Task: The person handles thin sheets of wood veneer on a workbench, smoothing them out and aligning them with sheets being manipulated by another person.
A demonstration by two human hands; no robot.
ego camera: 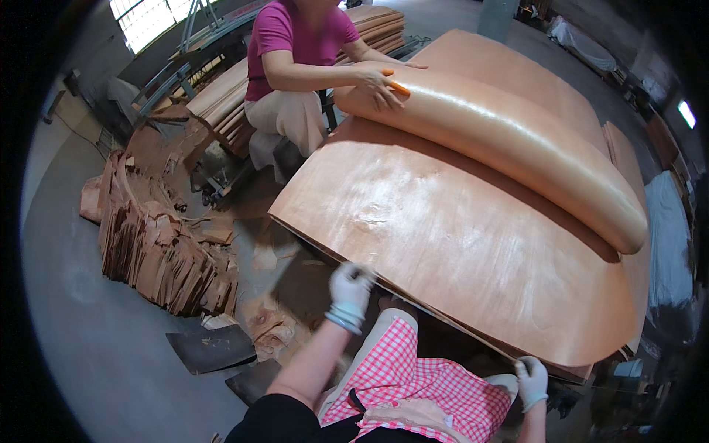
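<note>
A large, thin wood veneer sheet (432,221) lies before me on a low stack, its near edge curving across my lap. My left hand (350,290), in a white glove with pale bangles at the wrist, has its fingers curled at this near edge; they are slightly blurred. Farther right, my right hand (532,379), gloved in white too, pinches the edge near the sheet's right corner. Across the far part of the sheet lies a broad rolled-over fold of veneer (498,133). A co-worker's hand (382,88) with orange finger covers presses on the left end of that fold.
The co-worker (302,55) sits at the far left side of the stack. A bundle of torn veneer strips (166,260) stands on the floor to my left, near dark flat pieces (210,349). More veneer (371,27) is piled behind the co-worker. A post (497,21) rises beyond.
</note>
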